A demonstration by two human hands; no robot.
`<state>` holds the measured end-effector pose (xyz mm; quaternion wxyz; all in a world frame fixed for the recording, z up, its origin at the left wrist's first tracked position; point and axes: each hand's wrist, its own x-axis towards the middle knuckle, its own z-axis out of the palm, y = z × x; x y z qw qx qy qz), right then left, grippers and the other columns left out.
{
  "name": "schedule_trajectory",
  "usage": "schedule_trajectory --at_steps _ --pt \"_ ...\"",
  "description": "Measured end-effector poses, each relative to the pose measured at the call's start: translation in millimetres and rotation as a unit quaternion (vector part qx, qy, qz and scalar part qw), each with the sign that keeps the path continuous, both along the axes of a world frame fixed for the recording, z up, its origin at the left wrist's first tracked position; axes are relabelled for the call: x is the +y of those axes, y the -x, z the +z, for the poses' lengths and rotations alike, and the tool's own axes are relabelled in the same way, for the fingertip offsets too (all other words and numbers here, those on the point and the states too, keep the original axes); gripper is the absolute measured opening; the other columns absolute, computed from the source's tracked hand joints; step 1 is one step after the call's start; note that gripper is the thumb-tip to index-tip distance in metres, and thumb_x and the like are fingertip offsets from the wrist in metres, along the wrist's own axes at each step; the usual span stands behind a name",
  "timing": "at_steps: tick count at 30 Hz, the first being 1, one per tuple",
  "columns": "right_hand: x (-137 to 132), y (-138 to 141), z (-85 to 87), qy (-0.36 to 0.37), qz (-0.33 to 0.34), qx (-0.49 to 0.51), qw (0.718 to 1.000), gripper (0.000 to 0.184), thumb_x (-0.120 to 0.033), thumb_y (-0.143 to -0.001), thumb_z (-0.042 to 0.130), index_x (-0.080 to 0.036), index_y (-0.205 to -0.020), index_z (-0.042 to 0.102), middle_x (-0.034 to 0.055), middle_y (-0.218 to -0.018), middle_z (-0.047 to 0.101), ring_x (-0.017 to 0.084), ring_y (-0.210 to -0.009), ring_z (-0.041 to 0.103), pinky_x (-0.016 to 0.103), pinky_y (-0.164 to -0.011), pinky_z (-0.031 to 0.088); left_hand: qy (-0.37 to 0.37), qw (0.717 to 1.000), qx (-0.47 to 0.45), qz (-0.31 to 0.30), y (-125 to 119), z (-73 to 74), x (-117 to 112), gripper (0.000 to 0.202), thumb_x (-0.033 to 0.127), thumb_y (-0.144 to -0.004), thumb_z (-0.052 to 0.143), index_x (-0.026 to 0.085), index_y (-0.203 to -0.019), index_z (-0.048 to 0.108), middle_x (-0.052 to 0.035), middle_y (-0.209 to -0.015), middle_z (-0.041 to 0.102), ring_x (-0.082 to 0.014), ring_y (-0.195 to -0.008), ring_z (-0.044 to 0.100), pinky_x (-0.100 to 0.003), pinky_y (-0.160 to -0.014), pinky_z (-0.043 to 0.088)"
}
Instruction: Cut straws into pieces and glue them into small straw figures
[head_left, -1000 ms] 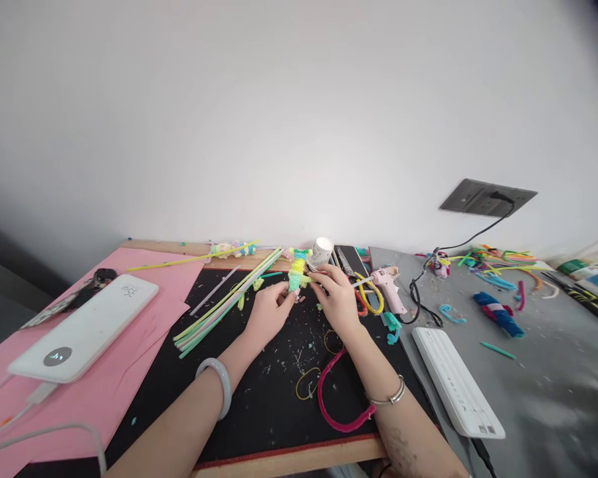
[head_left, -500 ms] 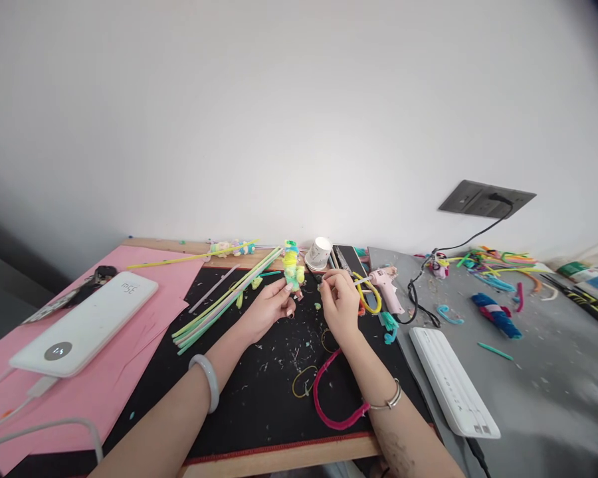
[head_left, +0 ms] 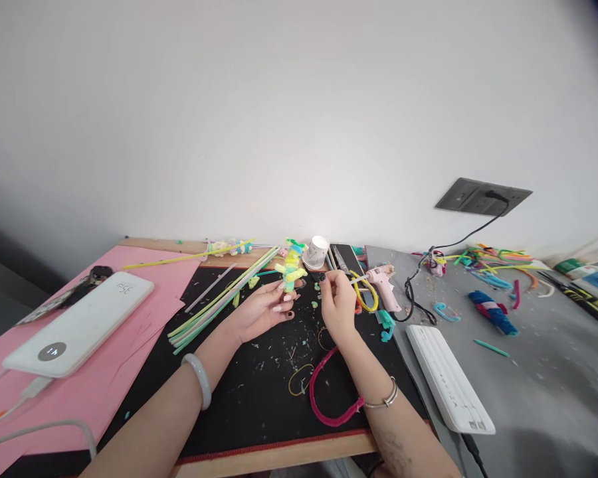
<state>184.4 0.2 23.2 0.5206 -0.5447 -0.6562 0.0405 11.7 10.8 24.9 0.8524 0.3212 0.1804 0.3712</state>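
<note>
My left hand (head_left: 266, 308) is closed on a small yellow and green pipe-cleaner figure (head_left: 292, 267), gripping its lower end between thumb and fingers. The figure stands upright, with a green top. To its right my right hand (head_left: 338, 302) is apart from it, fingers drawn together in a pinch; whatever is in them is too small or hidden to name. Just beyond that hand lie a pink hot glue gun (head_left: 383, 287) and a yellow pipe-cleaner loop (head_left: 370, 300). A white paper cup (head_left: 317, 250) stands upside down behind the figure.
A bundle of pipe cleaners (head_left: 219, 302) lies left on the black mat (head_left: 249, 405). Pink sheets (head_left: 99, 405) carry a white power bank (head_left: 80, 325); another power bank (head_left: 448, 378) lies at right. A magenta loop (head_left: 323, 415) rests near my right forearm. The glue gun's cord reaches the wall socket (head_left: 483, 197).
My left hand has turned the figure, so its outstretched arms now show, and moved slightly left and down. My right hand stays pinched in nearly the same place.
</note>
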Motion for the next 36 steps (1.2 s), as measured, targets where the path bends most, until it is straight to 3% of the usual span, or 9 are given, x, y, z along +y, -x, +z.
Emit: schedule_trajectory --at_steps 4,8,11,19,29,36 --pt "-3.3 -0.6 7.3 -0.041 0.011 -0.023 0.999 0.021 -0.020 -0.087 0.038 -0.020 -0.066 0.040 -0.0012 -0.062 0.041 0.013 -0.057 0.041 0.027 -0.055 0.035 -0.006 1.000 0.006 0.019 0.1 -2.8 1.0 0.019 0.027 -0.082 0.055 0.016 -0.097 0.059 0.0021 -0.074 0.038 -0.0031 -0.052 0.027 -0.023 -0.066 0.041" --pt "-8.0 5.1 12.2 -0.073 0.085 -0.052 0.992 0.005 -0.017 -0.083 0.048 -0.020 -0.084 0.052 0.0039 -0.080 0.053 0.016 -0.072 0.052 0.030 -0.063 0.043 -0.036 0.999 0.024 0.020 -2.3 -7.8 1.3 0.018 0.029 -0.081 0.056 0.016 -0.093 0.058 0.0004 -0.079 0.043 -0.0030 -0.054 0.031 -0.023 -0.066 0.040" --pt "-9.4 9.9 11.2 -0.083 0.118 -0.066 0.987 0.014 -0.015 -0.082 0.050 -0.022 -0.093 0.056 0.0059 -0.089 0.057 0.018 -0.084 0.056 0.031 -0.072 0.047 -0.057 0.997 0.032 0.028 -4.6 -11.0 1.6 0.018 0.031 -0.081 0.056 0.017 -0.092 0.057 0.0006 -0.079 0.043 -0.0036 -0.055 0.033 -0.023 -0.065 0.039" --pt "-7.9 11.1 7.6 -0.071 0.108 -0.060 0.990 0.016 -0.016 -0.084 0.048 -0.022 -0.093 0.060 0.0075 -0.094 0.060 0.019 -0.092 0.058 0.035 -0.078 0.050 -0.112 0.989 0.087 0.047 -9.5 -20.4 2.9 0.021 0.034 -0.081 0.054 0.017 -0.094 0.056 -0.0013 -0.083 0.047 -0.0054 -0.059 0.038 -0.021 -0.058 0.034" --pt "-5.2 13.7 3.4 -0.088 0.078 -0.037 0.992 0.015 -0.014 -0.083 0.050 -0.020 -0.089 0.062 0.0073 -0.091 0.063 0.018 -0.089 0.059 0.034 -0.079 0.049 -0.180 0.971 0.147 0.064 -14.0 -19.2 1.1 0.027 0.040 -0.082 0.050 0.015 -0.091 0.055 -0.0014 -0.080 0.049 -0.0071 -0.060 0.040 -0.022 -0.059 0.033" --pt "-2.3 12.3 4.0 -0.070 0.093 -0.049 0.992 0.016 -0.015 -0.082 0.051 -0.020 -0.093 0.062 0.0074 -0.094 0.062 0.018 -0.091 0.058 0.033 -0.082 0.048 -0.119 0.987 0.097 0.054 -14.7 -20.8 0.2 0.024 0.037 -0.082 0.052 0.016 -0.093 0.055 -0.0016 -0.082 0.050 -0.0063 -0.061 0.040 -0.022 -0.062 0.034"
